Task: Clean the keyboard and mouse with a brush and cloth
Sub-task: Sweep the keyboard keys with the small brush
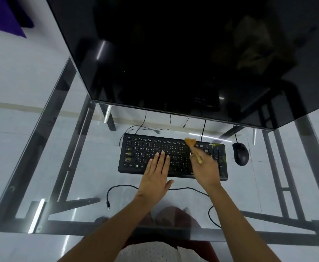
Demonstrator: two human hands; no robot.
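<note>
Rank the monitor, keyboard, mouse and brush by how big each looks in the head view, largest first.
1. Monitor, by far the largest, partly because it is nearest the camera.
2. Keyboard.
3 and 4. Mouse and brush: similar, and the brush is blurred and partly hidden in the right hand, so unranked.

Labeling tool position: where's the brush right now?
In the head view, the brush is in the right hand, bristles over the keyboard's upper right keys, left of the mouse.

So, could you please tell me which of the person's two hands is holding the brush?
The right hand holds the brush, bristles up at the top key rows; the left hand lies flat, palm down, on the keyboard.
</note>
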